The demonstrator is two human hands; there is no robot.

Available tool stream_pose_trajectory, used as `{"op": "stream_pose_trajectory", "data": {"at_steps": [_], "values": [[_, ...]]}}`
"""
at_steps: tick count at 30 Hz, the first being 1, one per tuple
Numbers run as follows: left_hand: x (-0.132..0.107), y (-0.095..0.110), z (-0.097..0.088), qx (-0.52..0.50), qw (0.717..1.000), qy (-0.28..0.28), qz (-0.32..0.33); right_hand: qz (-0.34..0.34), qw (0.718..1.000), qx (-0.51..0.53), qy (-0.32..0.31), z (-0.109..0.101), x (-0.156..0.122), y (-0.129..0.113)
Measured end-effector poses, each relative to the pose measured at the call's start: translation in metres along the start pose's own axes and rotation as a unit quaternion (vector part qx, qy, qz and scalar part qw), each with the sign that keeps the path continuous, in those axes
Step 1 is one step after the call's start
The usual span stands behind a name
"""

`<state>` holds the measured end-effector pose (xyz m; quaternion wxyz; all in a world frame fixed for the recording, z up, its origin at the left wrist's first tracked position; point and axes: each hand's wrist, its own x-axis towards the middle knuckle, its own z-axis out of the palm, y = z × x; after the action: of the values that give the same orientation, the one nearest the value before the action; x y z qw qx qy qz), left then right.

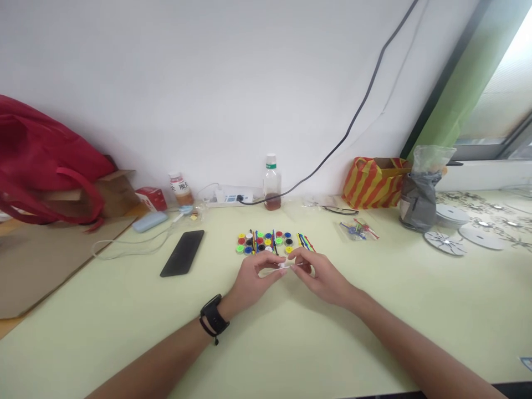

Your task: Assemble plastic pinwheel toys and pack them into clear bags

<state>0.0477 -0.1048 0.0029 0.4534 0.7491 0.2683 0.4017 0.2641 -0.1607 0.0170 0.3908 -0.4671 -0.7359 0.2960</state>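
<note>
My left hand [258, 275] and my right hand [320, 275] meet above the table, in front of the colourful parts. Between the fingertips of both is a small white plastic piece [283, 266] with a thin white stick-like part; its exact kind is too small to tell. Each hand pinches it between thumb and fingers. Just behind them lie several round coloured caps [260, 241] in rows, with thin coloured sticks among them. Another bunch of coloured sticks [306, 242] lies behind my right hand. A black watch [214, 315] is on my left wrist.
A black phone [182, 254] lies left of my hands. Behind stand a bottle with brown liquid [272, 185] and a power strip [233, 198]. To the right are a bag of small parts [358, 229], a striped bag [374, 183] and white discs [444, 243]. A red bag [45, 149] sits left.
</note>
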Motion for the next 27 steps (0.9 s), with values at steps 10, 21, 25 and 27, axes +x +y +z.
{"op": "stream_pose_trajectory", "data": {"at_steps": [10, 21, 25, 27], "values": [[-0.001, 0.004, -0.003, 0.062, 0.998, -0.007, 0.022, 0.006, 0.997, 0.077, -0.003, -0.005, 0.003, -0.005], [-0.001, 0.012, 0.0, -0.101, 0.993, -0.054, -0.037, 0.008, 0.991, 0.13, 0.037, 0.002, 0.006, 0.007], [0.001, 0.004, -0.001, -0.117, 0.99, -0.02, -0.078, -0.028, 0.993, 0.059, 0.098, -0.003, 0.006, 0.008], [0.002, 0.0, -0.002, -0.125, 0.988, -0.005, -0.091, -0.063, 0.992, 0.005, 0.11, -0.007, 0.004, 0.006]]}}
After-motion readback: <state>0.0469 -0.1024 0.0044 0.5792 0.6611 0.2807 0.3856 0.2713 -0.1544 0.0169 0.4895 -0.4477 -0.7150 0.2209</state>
